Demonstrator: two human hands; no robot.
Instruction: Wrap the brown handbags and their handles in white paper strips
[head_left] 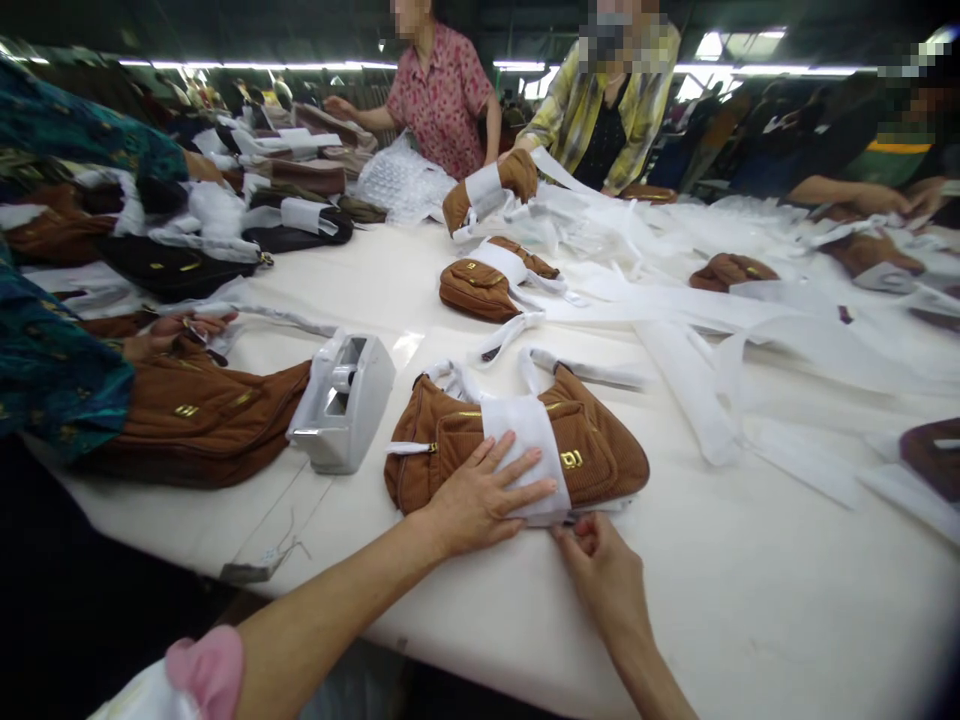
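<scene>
Head view looks down on a wide white worktop point(750, 600) with other people standing round its far and left sides. Long white wrapping strips point(750, 330) lie loose across its right half.

A large brown bag point(195, 420) lies at the left edge under a co-worker's hand point(161, 335), just beside a grey tape dispenser point(345, 400). A black bag point(165, 265) sits further back on the left.

Nearest the camera, on the worktop close to its front edge, lies a brown corduroy bag point(607, 450). Its zips are closed, so nothing inside shows. Its handles are sleeved in white, and a white paper band point(517, 420) runs over its middle. A smaller bag point(480, 285) of the same kind, banded too, lies behind it.

The left hand point(484, 497) is opened flat with fingers spread, pressing on the band. The right hand point(604, 570) is at the bag's lower edge, fingertips closed on the band's end.

A gold metal badge point(571, 459) sits on the front pocket; its lettering is too small to read.
</scene>
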